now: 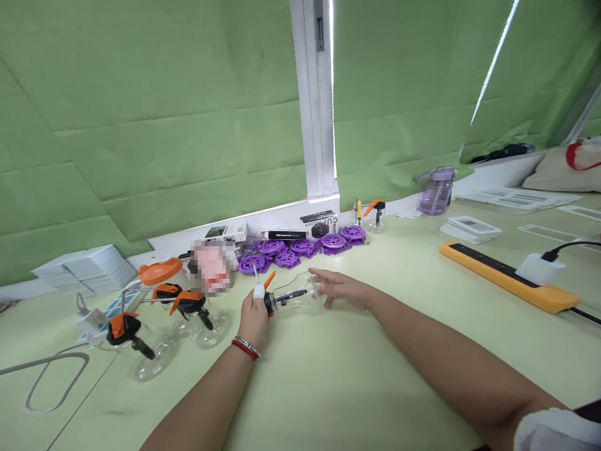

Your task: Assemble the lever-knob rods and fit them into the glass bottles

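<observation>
My left hand (pixel 253 316) is closed around the black head of a clear pump bottle (pixel 295 299), which lies sideways above the table. An orange lever and a thin metal spout stick up from the head, and a black tube runs inside the clear body. A white wrap covers the left thumb. At the base of the bottle is my right hand (pixel 340 289), its fingers spread and loosely curved against the end. To the left stand similar bottles with black-and-orange heads, one in front (pixel 154 358) and another behind it (pixel 211 329).
Purple plastic cup holders (pixel 303 247) line the back, with a cup holder box (pixel 319 224) behind. One more pump bottle (pixel 377 219) stands back right, near a purple water bottle (pixel 436 191). An orange power strip (pixel 502 275) lies right; white boxes (pixel 89 269) and a cable (pixel 56 357) lie left.
</observation>
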The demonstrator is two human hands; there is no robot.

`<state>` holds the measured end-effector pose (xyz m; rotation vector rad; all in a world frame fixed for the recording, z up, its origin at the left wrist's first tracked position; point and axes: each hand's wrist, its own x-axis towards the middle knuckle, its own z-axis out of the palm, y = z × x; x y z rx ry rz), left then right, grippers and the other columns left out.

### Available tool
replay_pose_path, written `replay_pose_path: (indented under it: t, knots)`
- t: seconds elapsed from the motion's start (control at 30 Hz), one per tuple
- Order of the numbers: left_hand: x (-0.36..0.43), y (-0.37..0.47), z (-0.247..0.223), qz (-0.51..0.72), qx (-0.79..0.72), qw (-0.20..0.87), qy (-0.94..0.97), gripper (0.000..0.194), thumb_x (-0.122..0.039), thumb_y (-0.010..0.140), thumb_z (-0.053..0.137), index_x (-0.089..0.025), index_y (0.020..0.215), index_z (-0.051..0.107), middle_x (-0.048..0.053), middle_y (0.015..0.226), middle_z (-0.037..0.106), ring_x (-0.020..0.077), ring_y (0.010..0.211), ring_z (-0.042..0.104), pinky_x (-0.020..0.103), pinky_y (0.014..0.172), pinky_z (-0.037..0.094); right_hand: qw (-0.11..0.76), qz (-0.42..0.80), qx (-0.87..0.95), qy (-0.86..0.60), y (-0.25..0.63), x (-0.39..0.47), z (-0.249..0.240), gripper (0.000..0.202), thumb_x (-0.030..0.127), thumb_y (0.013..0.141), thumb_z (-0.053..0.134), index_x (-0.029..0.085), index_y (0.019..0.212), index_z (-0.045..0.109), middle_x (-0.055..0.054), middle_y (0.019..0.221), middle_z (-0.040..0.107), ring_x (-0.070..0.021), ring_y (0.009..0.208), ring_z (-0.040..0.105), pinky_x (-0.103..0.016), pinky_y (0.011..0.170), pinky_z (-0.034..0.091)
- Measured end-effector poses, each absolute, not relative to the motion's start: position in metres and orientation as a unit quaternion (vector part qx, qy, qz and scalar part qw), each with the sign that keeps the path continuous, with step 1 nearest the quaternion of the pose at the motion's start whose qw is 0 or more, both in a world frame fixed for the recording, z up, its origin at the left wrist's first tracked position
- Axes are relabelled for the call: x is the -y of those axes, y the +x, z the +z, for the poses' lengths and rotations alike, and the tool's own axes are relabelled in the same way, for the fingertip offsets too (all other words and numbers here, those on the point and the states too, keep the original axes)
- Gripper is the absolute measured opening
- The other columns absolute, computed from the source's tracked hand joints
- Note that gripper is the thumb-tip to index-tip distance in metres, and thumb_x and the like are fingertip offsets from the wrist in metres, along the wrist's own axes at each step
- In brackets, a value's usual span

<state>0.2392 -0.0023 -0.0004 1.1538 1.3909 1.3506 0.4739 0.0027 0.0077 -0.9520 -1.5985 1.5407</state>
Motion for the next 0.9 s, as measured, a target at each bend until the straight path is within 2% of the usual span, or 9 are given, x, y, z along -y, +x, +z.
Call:
replay_pose_path:
  t: [0.07,0.13,0.3,0.37,0.47,0.63,0.73,0.8,0.9]
  knots:
    - [0.002,0.238,0.0,0.542,-0.56,0.43,0.455,0.04,-0.056,0.078,0.042,-0.017,0.07,0.05,-0.004,0.056,0.044,0.0093,0.046,0.043,0.02,0.041,0.032,0.35,0.609,0.637,-0.319,0.476,-0.002,0.005,0.088,0.036,0.066,0.076,0.032,0.14,0.028,-0.012,0.143,0.029,-0.0159,0.096,0.057,-0.027,0.071,0.051]
    - [0.002,0.238,0.0,0.543,-0.561,0.43,0.453,0.04,-0.056,0.078,0.042,-0.018,0.07,0.05,-0.004,0.056,0.044,0.0094,0.046,0.043,0.02,0.041,0.033,0.348,0.607,0.645,-0.308,0.475,-0.002,0.003,0.094,0.03,0.065,0.078,0.034,0.141,0.023,-0.012,0.143,0.027,-0.0145,0.094,0.057,-0.028,0.073,0.05]
    - [0.005,0.241,0.002,0.541,-0.554,0.428,0.465,0.039,-0.055,0.079,0.041,-0.018,0.069,0.048,-0.004,0.056,0.045,0.0095,0.048,0.043,0.02,0.042,0.034,0.35,0.607,0.627,-0.341,0.471,-0.001,0.003,0.081,0.041,0.07,0.072,0.022,0.138,0.033,-0.012,0.114,0.053,-0.0114,0.069,0.061,-0.026,0.06,0.048]
    - [0.006,0.242,0.001,0.542,-0.553,0.426,0.468,0.038,-0.054,0.079,0.042,-0.018,0.069,0.048,-0.004,0.057,0.045,0.0095,0.048,0.043,0.021,0.043,0.035,0.347,0.608,0.621,-0.353,0.47,-0.001,0.004,0.068,0.049,0.072,0.067,0.017,0.128,0.045,-0.009,0.098,0.06,-0.0095,0.058,0.059,-0.023,0.052,0.045]
    - [0.005,0.242,-0.001,0.54,-0.553,0.423,0.473,0.039,-0.055,0.079,0.042,-0.018,0.069,0.048,-0.004,0.056,0.044,0.0096,0.047,0.043,0.021,0.042,0.035,0.339,0.599,0.623,-0.371,0.467,-0.002,0.001,0.053,0.062,0.077,0.054,0.012,0.095,0.06,-0.005,0.074,0.064,-0.0074,0.046,0.053,-0.02,0.042,0.04]
    - [0.003,0.24,-0.006,0.538,-0.546,0.417,0.488,0.041,-0.057,0.078,0.042,-0.018,0.069,0.051,-0.003,0.058,0.046,0.0098,0.048,0.044,0.021,0.043,0.035,0.308,0.57,0.615,-0.449,0.46,-0.006,-0.007,0.073,0.074,0.079,0.029,0.011,0.059,0.058,-0.002,0.043,0.051,-0.0066,0.035,0.043,-0.018,0.034,0.033]
    - [0.004,0.241,-0.005,0.536,-0.546,0.426,0.483,0.041,-0.057,0.076,0.045,-0.017,0.07,0.053,-0.003,0.057,0.047,0.0096,0.048,0.043,0.021,0.043,0.034,0.298,0.563,0.602,-0.481,0.459,-0.006,-0.005,0.079,0.077,0.078,0.021,0.01,0.058,0.058,-0.005,0.047,0.054,-0.006,0.033,0.041,-0.017,0.031,0.03]
    - [0.004,0.241,-0.003,0.536,-0.548,0.438,0.469,0.042,-0.058,0.075,0.046,-0.017,0.07,0.054,-0.003,0.057,0.047,0.0094,0.047,0.043,0.021,0.043,0.033,0.298,0.563,0.6,-0.484,0.462,-0.006,-0.001,0.079,0.076,0.079,0.022,0.009,0.069,0.062,-0.008,0.057,0.059,-0.0069,0.036,0.045,-0.018,0.032,0.031]
    - [0.002,0.24,-0.002,0.537,-0.558,0.447,0.448,0.044,-0.059,0.074,0.046,-0.016,0.073,0.057,-0.003,0.057,0.047,0.0093,0.047,0.044,0.021,0.042,0.032,0.337,0.575,0.611,-0.428,0.468,-0.003,0.006,0.065,0.066,0.078,0.046,0.011,0.109,0.06,-0.016,0.101,0.062,-0.0114,0.061,0.057,-0.019,0.042,0.042]
